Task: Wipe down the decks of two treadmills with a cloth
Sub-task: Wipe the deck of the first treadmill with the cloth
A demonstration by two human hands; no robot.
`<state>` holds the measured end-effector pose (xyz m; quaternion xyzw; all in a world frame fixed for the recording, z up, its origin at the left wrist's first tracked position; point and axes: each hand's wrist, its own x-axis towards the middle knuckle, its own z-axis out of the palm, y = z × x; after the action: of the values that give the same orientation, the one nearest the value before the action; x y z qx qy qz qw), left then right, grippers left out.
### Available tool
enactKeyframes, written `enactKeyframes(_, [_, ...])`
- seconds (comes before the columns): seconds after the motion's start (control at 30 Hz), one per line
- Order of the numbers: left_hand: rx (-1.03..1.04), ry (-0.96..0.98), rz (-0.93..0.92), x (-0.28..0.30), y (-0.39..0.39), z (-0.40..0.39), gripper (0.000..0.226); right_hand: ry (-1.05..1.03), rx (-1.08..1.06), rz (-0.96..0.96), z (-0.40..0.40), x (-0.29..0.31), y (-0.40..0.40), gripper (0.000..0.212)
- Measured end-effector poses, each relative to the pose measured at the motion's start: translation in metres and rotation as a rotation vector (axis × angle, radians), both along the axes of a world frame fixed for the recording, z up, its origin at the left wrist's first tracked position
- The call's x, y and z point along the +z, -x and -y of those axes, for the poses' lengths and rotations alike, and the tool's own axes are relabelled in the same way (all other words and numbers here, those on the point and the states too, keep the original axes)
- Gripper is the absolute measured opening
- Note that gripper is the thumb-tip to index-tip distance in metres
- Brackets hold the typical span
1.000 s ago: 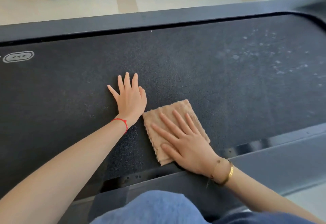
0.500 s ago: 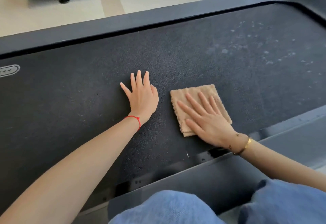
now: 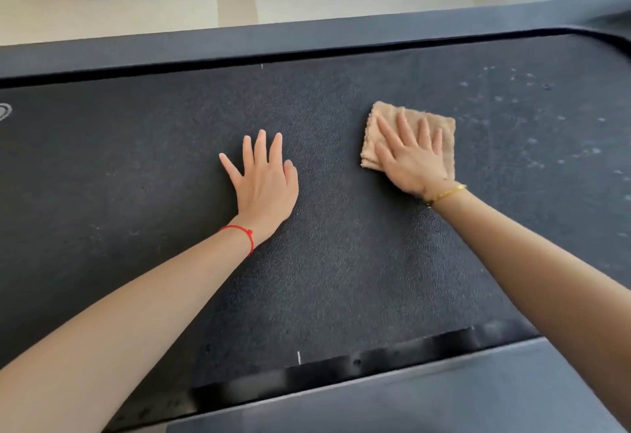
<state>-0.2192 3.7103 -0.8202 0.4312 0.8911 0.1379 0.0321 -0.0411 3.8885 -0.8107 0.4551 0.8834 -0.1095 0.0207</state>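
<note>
Farther up deck [image 3: 324, 262] now: folded tan cloth [image 3: 440, 125]

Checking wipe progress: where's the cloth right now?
Head view: the cloth lies flat on the belt, right of centre, under the right hand, beside the dusty spots.

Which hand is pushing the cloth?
The right hand, the one with the gold bracelet, presses flat on the tan cloth. The left hand rests on the bare treadmill belt.
</note>
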Motion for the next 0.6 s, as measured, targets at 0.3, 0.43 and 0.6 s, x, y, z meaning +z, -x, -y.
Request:
enactKeyframes(0.3, [0.071,0.020,-0.043,-0.009,-0.006,-0.002,0.056,-0.050,0.501,-0.094,0.018,-0.009,0.012,0.054])
enactKeyframes(0.43, [0.087,0.034,-0.066,-0.009,-0.010,-0.005,0.057,-0.059,0.249,-0.029,-0.056,-0.006,0.016,0.055])
enactKeyframes(0.6, [0.106,0.012,-0.072,-0.011,-0.008,-0.008,0.057,-0.006,0.184,-0.009,-0.097,0.000,0.093,0.057])
